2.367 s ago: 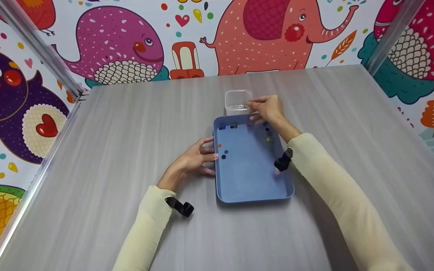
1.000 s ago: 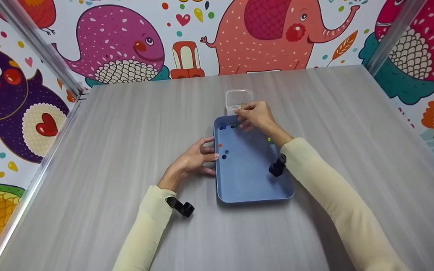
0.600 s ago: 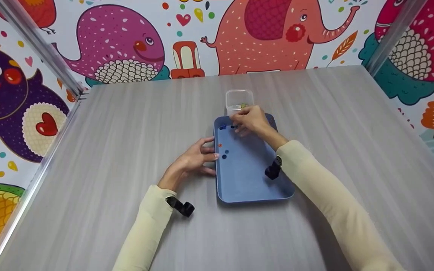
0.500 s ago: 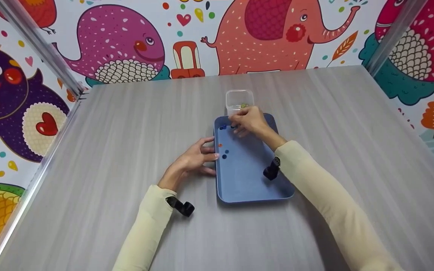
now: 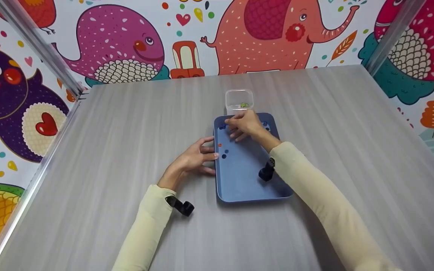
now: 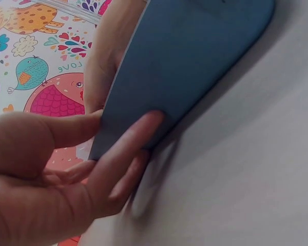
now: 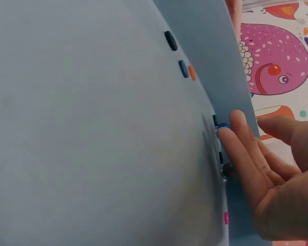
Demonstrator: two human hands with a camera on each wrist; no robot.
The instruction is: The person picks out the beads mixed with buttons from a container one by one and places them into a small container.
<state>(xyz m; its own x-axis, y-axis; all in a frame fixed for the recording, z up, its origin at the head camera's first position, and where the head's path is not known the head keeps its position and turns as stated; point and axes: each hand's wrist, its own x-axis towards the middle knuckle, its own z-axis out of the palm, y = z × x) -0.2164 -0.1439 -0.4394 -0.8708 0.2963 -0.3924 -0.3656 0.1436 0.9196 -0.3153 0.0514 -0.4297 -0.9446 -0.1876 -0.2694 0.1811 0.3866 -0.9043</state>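
A blue rectangular tray [image 5: 247, 180] lies on the table with small button-like discs along its inner edges. My left hand [image 5: 192, 158] grips its left wall, thumb over the rim and fingers against the outside, as the left wrist view shows. Over the far-left corner, my right hand [image 5: 247, 124] reaches in. In the right wrist view, its fingertips hover by a blue disc [image 7: 222, 126], thumb apart, nothing between. An orange disc [image 7: 192, 73] and dark discs [image 7: 170, 40] lie along the same wall; a pink disc [image 7: 226, 218] sits further along.
A clear plastic box [image 5: 239, 98] with a few yellow-green pieces [image 5: 244, 105] stands right behind the tray's far end. Dark discs [image 5: 265, 124] lie in the tray's far-right corner. A wall with printed animals [image 5: 123, 45] bounds the grey table [image 5: 145, 120] at the back.
My right hand has moved from beside the clear box leftward and nearer, over the tray's far-left corner. The yellow-green pieces in the box now show uncovered. My left hand has stayed in place.
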